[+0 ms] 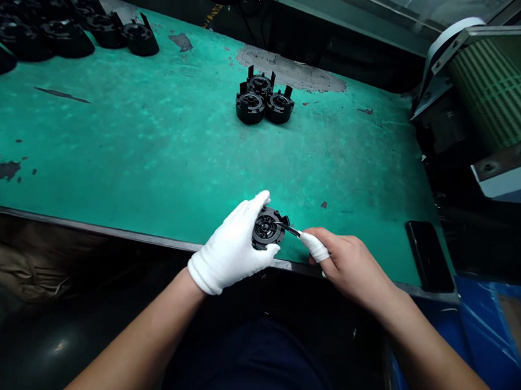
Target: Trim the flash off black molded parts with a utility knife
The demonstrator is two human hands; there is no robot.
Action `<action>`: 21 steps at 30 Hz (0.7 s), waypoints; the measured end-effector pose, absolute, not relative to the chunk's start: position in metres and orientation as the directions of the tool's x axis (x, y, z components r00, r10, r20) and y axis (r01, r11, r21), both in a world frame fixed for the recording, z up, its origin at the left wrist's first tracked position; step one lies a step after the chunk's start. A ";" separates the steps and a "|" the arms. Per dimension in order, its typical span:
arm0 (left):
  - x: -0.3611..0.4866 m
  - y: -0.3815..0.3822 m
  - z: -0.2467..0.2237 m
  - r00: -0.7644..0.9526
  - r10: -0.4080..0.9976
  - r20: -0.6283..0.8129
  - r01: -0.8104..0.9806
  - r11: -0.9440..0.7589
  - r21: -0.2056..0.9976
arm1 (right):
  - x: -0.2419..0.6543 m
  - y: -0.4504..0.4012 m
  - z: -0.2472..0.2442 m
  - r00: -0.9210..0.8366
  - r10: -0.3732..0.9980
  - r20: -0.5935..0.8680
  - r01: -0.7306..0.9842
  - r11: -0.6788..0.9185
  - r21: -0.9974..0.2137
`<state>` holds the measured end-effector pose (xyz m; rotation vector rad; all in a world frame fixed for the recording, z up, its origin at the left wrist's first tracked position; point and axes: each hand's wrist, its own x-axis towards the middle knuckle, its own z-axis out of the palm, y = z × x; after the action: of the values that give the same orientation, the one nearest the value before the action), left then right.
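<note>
My left hand [235,246], in a white glove, grips a round black plastic part [266,227] at the front edge of the table. The part's ribbed, hollow face is turned up toward me. My right hand [345,256] is bare apart from a white covering on a finger or thumb. It is closed around a slim knife-like tool [290,228] with a dark, narrow tip. That tip reaches over the right side of the black part and seems to touch it. The tool's handle is mostly hidden in my fingers.
Three similar black parts [250,107] with upright tabs stand together at mid-table. More black parts [140,36] crowd the far left. A phone [430,256] lies at the right edge of the worn green table [158,141]. A green conveyor belt [505,86] rises at right.
</note>
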<state>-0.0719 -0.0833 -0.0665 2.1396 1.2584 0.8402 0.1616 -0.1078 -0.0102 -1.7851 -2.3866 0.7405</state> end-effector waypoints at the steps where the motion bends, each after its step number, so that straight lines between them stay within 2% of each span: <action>1: -0.077 -0.084 -0.065 0.406 0.884 0.230 0.562 -0.440 0.700 | 0.165 -0.112 -0.008 -0.358 0.905 -0.229 0.863 0.226 -0.452; 3: -0.082 -0.084 -0.064 0.428 0.882 0.199 0.563 -0.432 0.704 | 0.168 -0.118 -0.008 -0.413 0.882 -0.226 0.835 0.267 -0.482; 8: -0.078 -0.083 -0.067 0.407 0.890 0.203 0.592 -0.427 0.684 | 0.165 -0.119 -0.010 -0.429 0.854 -0.294 0.863 0.292 -0.412; 11: -0.076 -0.081 -0.067 0.422 0.885 0.194 0.590 -0.432 0.682 | 0.164 -0.114 -0.006 -0.472 0.813 -0.342 0.852 0.322 -0.413; 17: -0.076 -0.081 -0.064 0.431 0.882 0.192 0.586 -0.435 0.683 | 0.166 -0.107 -0.001 -0.475 0.811 -0.342 0.859 0.343 -0.380; 21: -0.076 -0.080 -0.063 0.446 0.874 0.194 0.574 -0.445 0.688 | 0.165 -0.102 -0.001 -0.526 0.753 -0.395 0.833 0.365 -0.416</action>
<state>-0.0764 -0.0798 -0.0629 2.1640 1.2094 0.7357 0.1647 -0.1019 -0.0005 -1.5833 -2.7053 0.9615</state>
